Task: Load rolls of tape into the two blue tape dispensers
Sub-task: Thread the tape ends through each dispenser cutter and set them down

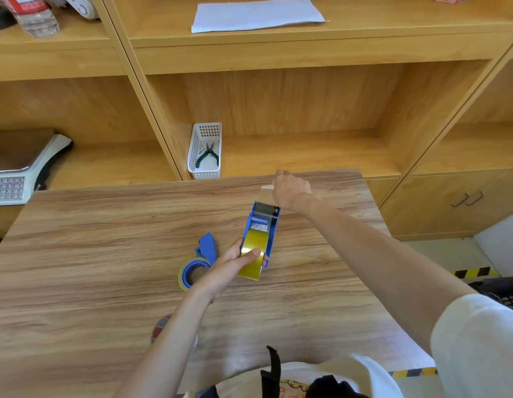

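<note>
Wood-grain laminate covered the bench (105, 254), smooth and streaked brown. Nearest on it, partly hidden behind the left forearm, lay a reddish tape roll (160, 326). Farther out, the left hand (229, 265) was clamped around the glossy yellow-gold tape roll (252, 254) seated in a blue plastic tape dispenser (262, 225), thumb across the roll's face. The dispenser's long axis ran away from the person, its roller end pointing toward the shelves. Just left of it, a second blue dispenser (205, 251) lay flat on the bench with a pale roll on its hub. Beyond, the right hand (289, 188) was pinched shut on a clear tape strip (266, 193) drawn from the dispenser's far end. Farthest, a white perforated plastic basket (205, 150) sat on the wooden shelf.
</note>
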`<state>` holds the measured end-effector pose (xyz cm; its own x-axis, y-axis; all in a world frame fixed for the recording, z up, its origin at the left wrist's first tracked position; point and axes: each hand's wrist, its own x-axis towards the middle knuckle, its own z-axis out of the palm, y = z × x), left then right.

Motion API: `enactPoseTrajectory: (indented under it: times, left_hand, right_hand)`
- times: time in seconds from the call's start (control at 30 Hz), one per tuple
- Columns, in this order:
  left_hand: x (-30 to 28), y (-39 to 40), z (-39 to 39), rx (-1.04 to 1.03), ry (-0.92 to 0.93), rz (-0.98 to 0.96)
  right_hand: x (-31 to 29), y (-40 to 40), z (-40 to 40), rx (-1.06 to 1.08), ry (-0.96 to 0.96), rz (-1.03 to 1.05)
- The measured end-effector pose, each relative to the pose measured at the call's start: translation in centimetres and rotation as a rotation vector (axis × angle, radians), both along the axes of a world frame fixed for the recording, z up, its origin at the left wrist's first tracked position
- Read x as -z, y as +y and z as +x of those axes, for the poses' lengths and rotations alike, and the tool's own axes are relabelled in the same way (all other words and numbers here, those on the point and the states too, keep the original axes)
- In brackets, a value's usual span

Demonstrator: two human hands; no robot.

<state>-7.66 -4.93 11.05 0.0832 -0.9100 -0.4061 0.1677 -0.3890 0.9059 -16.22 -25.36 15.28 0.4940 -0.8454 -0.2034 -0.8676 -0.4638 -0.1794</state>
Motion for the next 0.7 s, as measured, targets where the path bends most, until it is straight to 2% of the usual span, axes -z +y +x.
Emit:
enactPoseTrajectory:
  times: [0.17,0.27,0.33,0.4,0.5,0.7]
  left_hand:
    - [-0.3,0.2,0.2,0.017,-0.004,-0.008]
    - [-0.5,0.6,0.3,0.042,0.003,-0.002]
    - [-0.3,0.9,0.6,0.047,0.008,0.009]
    - [-0.2,1.1,0.8,-0.009,0.0,0.033]
    - [-0.2,1.1,0.6,-0.098,0.03,0.003]
    - [-0.8,0.1,0.4,-0.178,-0.079,-0.052]
  right_hand:
    - [-0.3,-0.5,0.0,0.08,-0.033,0.149]
    - [0.4,-1.3,-0.8,0.108,-0.088,0.453]
    - [0.8,-1.8,-1.7,0.21,-0.153,0.669]
    - [1.0,-1.7,-2.6,0.26,-0.181,0.812]
    - [1.9,-1.2,-3.4,0.353,-0.245,0.943]
    - [3.3,-0.2,-3.8,0.42,-0.351,1.088]
